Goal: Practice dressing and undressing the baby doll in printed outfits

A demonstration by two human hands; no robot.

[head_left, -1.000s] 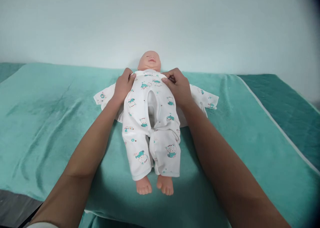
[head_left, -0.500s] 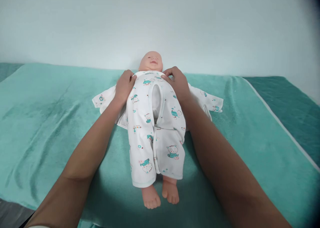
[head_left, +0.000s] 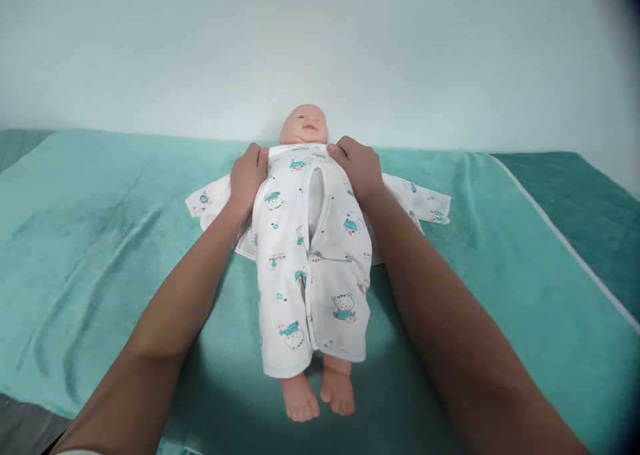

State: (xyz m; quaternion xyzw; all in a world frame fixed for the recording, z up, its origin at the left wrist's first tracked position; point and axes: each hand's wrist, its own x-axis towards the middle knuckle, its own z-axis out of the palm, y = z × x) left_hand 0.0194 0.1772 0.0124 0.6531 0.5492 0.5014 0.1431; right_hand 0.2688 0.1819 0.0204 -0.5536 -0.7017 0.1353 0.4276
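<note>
A baby doll (head_left: pixel 303 125) lies on its back, its feet (head_left: pixel 300 398) toward me. White baby pants (head_left: pixel 280 242) printed with animals cover its front from just under the chin down. They have an open split at the crotch, and the bare feet show below the leg hems. My left hand (head_left: pixel 249 175) is closed on the left edge of the pants' waistband. At the opposite corner, my right hand (head_left: pixel 357 165) pinches the waistband with thumb and fingers. A matching shirt (head_left: pixel 425 198) spreads out beneath, both sleeves pointing outward.
A light green blanket (head_left: pixel 115 255) covers the surface, with folds at the left. Darker green cloth (head_left: pixel 565 188) shows at the right, past a pale edge strip. Behind the doll's head rises a plain pale wall (head_left: pixel 320 42). Grey floor (head_left: pixel 23 425) appears at lower left.
Both hands stay at the waistband corners; they have moved slightly apart, and the waistband looks a little straighter. The view has shifted very slightly.
</note>
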